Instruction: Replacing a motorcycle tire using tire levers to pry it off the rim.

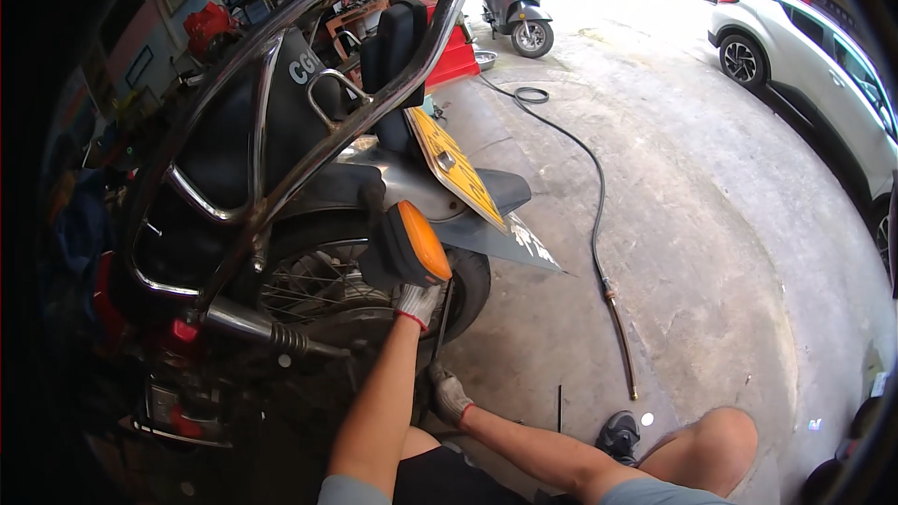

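A motorcycle's rear wheel (473, 304) with wire spokes stands in front of me. My left hand (419, 303), in a pale knit glove with a red cuff, reaches to the tyre under the orange turn signal (426, 241), which hides its fingers. Lower down, my right hand (449, 395), gloved the same way, is closed round the lower end of a long, thin metal bar (441, 329). This bar rises along the tyre's side, and its upper end passes close to the signal lamp.
Chrome tubing (309, 178) frames the motorcycle's rear, above a yellow number plate (456, 168). A black hose (591, 168) with a metal end lies across the concrete floor. Near my shoe (618, 436) lies a thin dark rod (560, 409). A white car (809, 61) and a grey scooter (522, 5) stand farther off.
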`<state>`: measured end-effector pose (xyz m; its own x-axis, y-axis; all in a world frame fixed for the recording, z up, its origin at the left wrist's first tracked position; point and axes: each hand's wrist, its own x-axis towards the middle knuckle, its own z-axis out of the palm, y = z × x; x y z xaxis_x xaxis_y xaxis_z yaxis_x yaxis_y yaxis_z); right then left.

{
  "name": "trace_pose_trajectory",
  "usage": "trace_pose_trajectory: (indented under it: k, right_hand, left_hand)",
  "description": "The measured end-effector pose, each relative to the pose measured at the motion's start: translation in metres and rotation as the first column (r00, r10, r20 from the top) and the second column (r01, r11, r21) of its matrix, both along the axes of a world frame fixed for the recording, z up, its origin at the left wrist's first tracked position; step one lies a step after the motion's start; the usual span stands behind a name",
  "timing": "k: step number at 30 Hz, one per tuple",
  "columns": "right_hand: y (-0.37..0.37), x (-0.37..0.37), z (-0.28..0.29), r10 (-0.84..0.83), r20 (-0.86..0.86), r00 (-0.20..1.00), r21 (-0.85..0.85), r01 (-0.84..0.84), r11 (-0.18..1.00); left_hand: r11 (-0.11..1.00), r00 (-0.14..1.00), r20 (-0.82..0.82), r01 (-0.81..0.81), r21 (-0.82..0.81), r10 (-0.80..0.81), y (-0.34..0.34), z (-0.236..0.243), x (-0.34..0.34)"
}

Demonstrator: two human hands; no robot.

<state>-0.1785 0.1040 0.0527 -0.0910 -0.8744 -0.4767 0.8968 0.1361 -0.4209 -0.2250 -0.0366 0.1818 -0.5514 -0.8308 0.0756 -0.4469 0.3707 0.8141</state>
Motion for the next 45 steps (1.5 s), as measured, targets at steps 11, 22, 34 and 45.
trace_pose_trajectory:
  k: [11, 22, 34, 45]
  right_hand:
    - [0.035, -0.045, 0.024, 0.135, -0.091, 0.987, 0.03, -0.132, 0.991]
    - [0.072, -0.113, 0.076, 0.542, -0.001, 0.84, 0.055, -0.541, 0.839]
    - [0.079, -0.195, 0.098, 0.697, -0.022, 0.717, 0.19, -0.681, 0.707]
    - [0.047, -0.315, 0.104, 0.412, -0.756, -0.509, 0.601, -0.291, 0.744]
  left_hand:
    - [1.0, 0.967, -0.255, -0.008, 0.016, 0.012, -0.037, -0.042, 0.005]
    - [0.995, 0.816, -0.576, 0.01, 0.094, 0.046, -0.044, -0.056, -0.01]
    - [0.991, 0.927, -0.361, -0.063, 0.118, 0.102, -0.013, -0.022, -0.034]
    - [0.532, 0.417, -0.819, 0.623, 0.574, 0.395, -0.106, -0.155, 0.0]
